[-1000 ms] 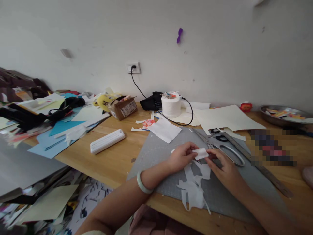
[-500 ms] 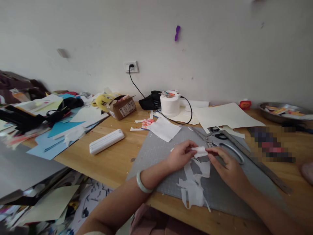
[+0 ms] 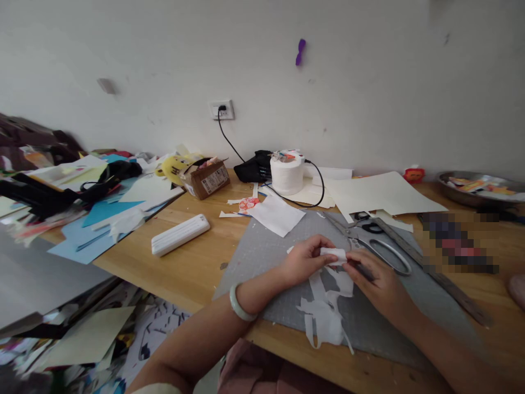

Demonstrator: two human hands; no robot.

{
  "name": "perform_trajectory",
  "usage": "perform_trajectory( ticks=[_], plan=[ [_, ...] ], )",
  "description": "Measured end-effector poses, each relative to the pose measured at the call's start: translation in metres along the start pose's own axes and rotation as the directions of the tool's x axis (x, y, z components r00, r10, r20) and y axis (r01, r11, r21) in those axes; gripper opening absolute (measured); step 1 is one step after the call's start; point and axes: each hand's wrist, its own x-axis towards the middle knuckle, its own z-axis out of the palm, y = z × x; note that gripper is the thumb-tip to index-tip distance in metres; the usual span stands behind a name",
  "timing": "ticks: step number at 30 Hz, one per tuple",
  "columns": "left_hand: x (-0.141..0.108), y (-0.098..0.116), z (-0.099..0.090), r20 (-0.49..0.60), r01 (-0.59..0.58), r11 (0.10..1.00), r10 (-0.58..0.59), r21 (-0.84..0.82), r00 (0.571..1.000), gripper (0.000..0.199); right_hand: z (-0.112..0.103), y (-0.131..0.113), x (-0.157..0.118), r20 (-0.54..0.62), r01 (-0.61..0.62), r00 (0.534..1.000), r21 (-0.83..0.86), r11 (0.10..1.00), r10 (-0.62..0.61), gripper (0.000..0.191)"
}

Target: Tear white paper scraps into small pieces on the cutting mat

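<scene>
A small folded piece of white paper (image 3: 334,255) is held between both hands above the grey cutting mat (image 3: 270,295). My left hand (image 3: 305,260) pinches its left end, thumb on the near side. At the right end, my right hand (image 3: 371,276) grips it between thumb and fingertips. White paper scraps (image 3: 324,317) with cut strips lie on the mat just below the hands. Beyond my right hand rest metal scissors (image 3: 388,254), a black-handled pair (image 3: 369,223) and a steel ruler (image 3: 435,273).
Behind the mat stand a toilet roll (image 3: 287,176) and a cardboard box (image 3: 209,179). A white case (image 3: 180,235) lies on the table at left. Paper piles (image 3: 98,235) cover the far left. A metal bowl (image 3: 471,189) sits at back right, and a cable (image 3: 322,186) loops behind the mat.
The fingers of my right hand have shifted slightly on the paper's right end, and the piece has turned a little. My left hand keeps its hold. The view has moved slightly.
</scene>
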Motion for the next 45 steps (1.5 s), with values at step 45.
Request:
perform_trajectory(
  ticks=[45],
  plan=[
    [0.000,0.020,0.004,-0.235,0.022,0.942,-0.107,-0.336,0.966,0.007,-0.030,0.014,0.010,-0.339,-0.524,0.791,0.054,0.850,0.510,0.027]
  ],
)
